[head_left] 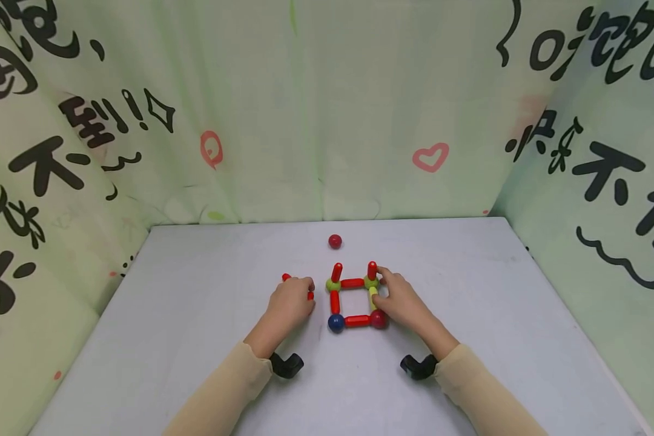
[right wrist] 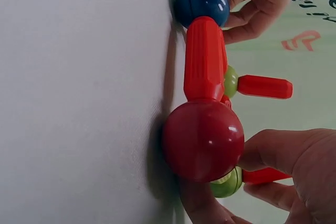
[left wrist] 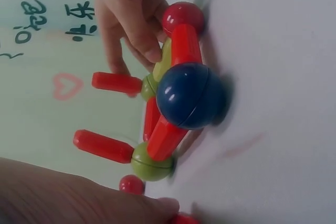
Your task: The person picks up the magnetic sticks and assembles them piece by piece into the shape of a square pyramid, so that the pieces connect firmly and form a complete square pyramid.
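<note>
A square frame of magnetic rods and balls (head_left: 352, 283) lies on the table. A blue ball (head_left: 336, 323) and a red ball (head_left: 378, 319) form its near corners; green balls (head_left: 333, 285) form the far ones, each with a red rod (head_left: 336, 272) standing up. Three sides are red and the right one is a yellow rod (head_left: 373, 297). My right hand (head_left: 403, 303) grips the frame on that side, thumb by the yellow rod. Left of the frame, my left hand (head_left: 290, 301) pinches a red rod (head_left: 310, 295) between thumb and finger. Its other fingers are partly hidden.
A loose red ball (head_left: 335, 241) lies behind the frame, toward the table's back edge. Another red piece (head_left: 286, 277) shows past the left hand's knuckles. Printed curtains (head_left: 316, 121) surround the white table (head_left: 207, 254) at the back and sides.
</note>
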